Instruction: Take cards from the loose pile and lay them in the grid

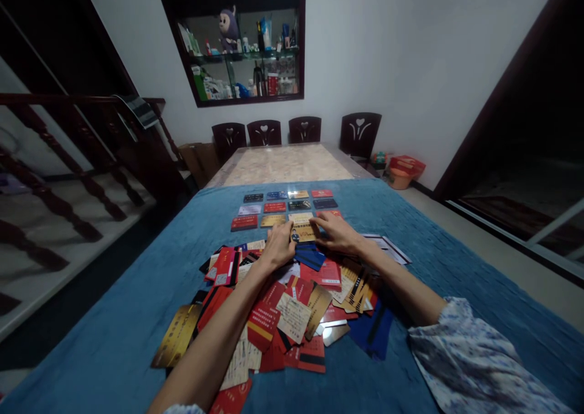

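A gold card with "VIP" lettering [305,234] is held between my two hands above the near edge of the laid-out cards. My left hand [279,246] grips its left side, and my right hand [336,234] has the right side between thumb and fingers. Just beyond are rows of separate cards, among them a red card [274,207], a dark card [299,205] and a gold card [272,220]. Under my forearms lies a loose, overlapping heap of red, gold, blue and cream cards [294,316]. A blue card [310,257] lies just below the held one.
A blue cloth [150,280] covers the near part of the table, and the marble-patterned tabletop [292,161] shows at the far end. Dark chairs [305,129] stand behind it. A white sheet [392,249] lies right of the heap. A wooden railing [82,152] runs along the left.
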{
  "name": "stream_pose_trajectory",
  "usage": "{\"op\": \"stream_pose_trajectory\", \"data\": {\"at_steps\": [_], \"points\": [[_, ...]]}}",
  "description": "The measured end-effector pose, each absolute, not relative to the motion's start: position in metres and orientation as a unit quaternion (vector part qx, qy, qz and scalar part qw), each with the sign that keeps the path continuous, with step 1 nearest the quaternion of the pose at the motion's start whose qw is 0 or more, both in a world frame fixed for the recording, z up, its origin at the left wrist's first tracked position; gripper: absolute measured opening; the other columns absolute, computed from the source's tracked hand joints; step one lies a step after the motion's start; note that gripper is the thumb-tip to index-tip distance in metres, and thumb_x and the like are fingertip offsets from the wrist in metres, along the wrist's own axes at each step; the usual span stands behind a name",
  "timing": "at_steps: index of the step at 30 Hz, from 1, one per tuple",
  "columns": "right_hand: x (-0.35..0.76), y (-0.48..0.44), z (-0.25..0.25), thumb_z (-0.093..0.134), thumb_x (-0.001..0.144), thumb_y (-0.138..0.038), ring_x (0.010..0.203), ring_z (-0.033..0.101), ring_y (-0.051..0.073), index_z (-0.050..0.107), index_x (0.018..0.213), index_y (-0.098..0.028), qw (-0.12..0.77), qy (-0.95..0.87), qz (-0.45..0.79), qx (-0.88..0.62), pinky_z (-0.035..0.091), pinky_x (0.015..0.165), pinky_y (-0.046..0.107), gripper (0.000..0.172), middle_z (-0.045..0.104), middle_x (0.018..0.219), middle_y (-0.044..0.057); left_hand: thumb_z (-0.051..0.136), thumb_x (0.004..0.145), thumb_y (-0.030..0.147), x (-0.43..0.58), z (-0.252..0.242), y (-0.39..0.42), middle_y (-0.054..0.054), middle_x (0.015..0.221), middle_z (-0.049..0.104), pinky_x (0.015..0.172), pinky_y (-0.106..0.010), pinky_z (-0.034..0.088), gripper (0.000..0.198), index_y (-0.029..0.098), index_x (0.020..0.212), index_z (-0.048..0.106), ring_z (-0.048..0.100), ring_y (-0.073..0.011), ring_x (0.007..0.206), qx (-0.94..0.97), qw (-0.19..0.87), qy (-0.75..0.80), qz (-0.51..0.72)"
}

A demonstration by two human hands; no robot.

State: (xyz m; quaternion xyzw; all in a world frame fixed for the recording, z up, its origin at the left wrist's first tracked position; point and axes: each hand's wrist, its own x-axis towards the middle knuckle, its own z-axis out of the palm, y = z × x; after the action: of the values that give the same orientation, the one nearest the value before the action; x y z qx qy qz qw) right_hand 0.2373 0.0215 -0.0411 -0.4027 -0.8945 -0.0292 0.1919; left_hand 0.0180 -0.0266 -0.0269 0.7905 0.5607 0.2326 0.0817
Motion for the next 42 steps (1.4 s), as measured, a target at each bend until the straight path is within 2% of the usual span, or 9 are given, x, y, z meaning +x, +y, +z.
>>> {"op": "stream_pose_trajectory", "data": {"at_steps": [7, 15, 22, 27, 34, 37, 42], "points": [[0.241, 0.029, -0.043, 0.073, 0.078, -0.032, 0.104, 0.057, 0.027, 0.059, 0.126, -0.018, 0.203, -0.905, -0.009, -0.374, 0.047, 0.088, 0.039, 0.053, 0.060, 0.114, 0.014, 0.061, 0.079, 0.015, 0.020, -0.017, -0.031, -0.014, 0.121, 0.063, 0.096, -0.045, 0.041, 0.039, 0.017, 0.117, 0.055, 0.050, -0.0324, 0.118, 0.792, 0.075, 0.575, 0.188], [0.242, 0.024, -0.035, 0.075, 0.077, -0.033, 0.105, 0.052, 0.028, 0.065, 0.113, -0.019, 0.196, -0.913, 0.001, -0.356, 0.047, 0.089, 0.041, 0.040, 0.060, 0.112, 0.013, 0.061, 0.081, 0.020, 0.023, 0.001, -0.034, -0.017, 0.131, 0.053, 0.098, -0.049, 0.040, 0.031, 0.017, 0.111, 0.056, 0.044, -0.0344, 0.125, 0.811, 0.026, 0.574, 0.109], [0.251, 0.026, -0.019, 0.070, 0.081, -0.036, 0.105, 0.051, 0.028, 0.061, 0.122, -0.017, 0.171, -0.925, 0.013, -0.339, 0.047, 0.091, 0.043, 0.046, 0.058, 0.117, 0.014, 0.059, 0.085, 0.024, 0.026, 0.021, -0.028, -0.013, 0.127, 0.056, 0.100, -0.048, 0.040, 0.025, 0.019, 0.109, 0.056, 0.046, -0.0310, 0.122, 0.839, -0.003, 0.543, 0.032], [0.250, 0.040, -0.009, 0.071, 0.080, -0.033, 0.103, 0.050, 0.028, 0.065, 0.114, -0.019, 0.147, -0.922, -0.003, -0.358, 0.048, 0.088, 0.040, 0.037, 0.059, 0.113, 0.012, 0.060, 0.086, 0.028, 0.022, 0.027, -0.013, -0.013, 0.129, 0.056, 0.099, -0.049, 0.041, 0.030, 0.019, 0.114, 0.057, 0.045, -0.0314, 0.123, 0.852, -0.020, 0.523, 0.018], [0.250, 0.064, 0.001, 0.071, 0.080, -0.033, 0.110, 0.051, 0.029, 0.068, 0.108, -0.019, 0.128, -0.925, 0.011, -0.356, 0.047, 0.087, 0.038, 0.031, 0.059, 0.113, 0.012, 0.063, 0.086, 0.029, 0.022, 0.036, 0.015, -0.013, 0.125, 0.058, 0.096, -0.050, 0.041, 0.019, 0.018, 0.101, 0.062, 0.045, -0.0329, 0.122, 0.860, -0.030, 0.509, 0.003], [0.252, 0.079, 0.002, 0.072, 0.080, -0.034, 0.113, 0.050, 0.030, 0.069, 0.106, -0.019, 0.124, -0.928, 0.016, -0.351, 0.046, 0.089, 0.038, 0.030, 0.059, 0.113, 0.013, 0.063, 0.085, 0.029, 0.023, 0.038, 0.028, -0.013, 0.123, 0.059, 0.095, -0.050, 0.041, 0.020, 0.018, 0.102, 0.061, 0.045, -0.0331, 0.122, 0.860, -0.028, 0.509, 0.006], [0.252, 0.104, 0.004, 0.070, 0.082, -0.033, 0.104, 0.053, 0.027, 0.069, 0.101, -0.018, 0.109, -0.933, 0.012, -0.343, 0.044, 0.088, 0.037, 0.025, 0.059, 0.110, 0.012, 0.061, 0.085, 0.030, 0.024, 0.038, 0.052, -0.013, 0.123, 0.058, 0.095, -0.051, 0.041, 0.022, 0.019, 0.104, 0.062, 0.044, -0.0338, 0.122, 0.859, -0.036, 0.510, 0.005]]}}
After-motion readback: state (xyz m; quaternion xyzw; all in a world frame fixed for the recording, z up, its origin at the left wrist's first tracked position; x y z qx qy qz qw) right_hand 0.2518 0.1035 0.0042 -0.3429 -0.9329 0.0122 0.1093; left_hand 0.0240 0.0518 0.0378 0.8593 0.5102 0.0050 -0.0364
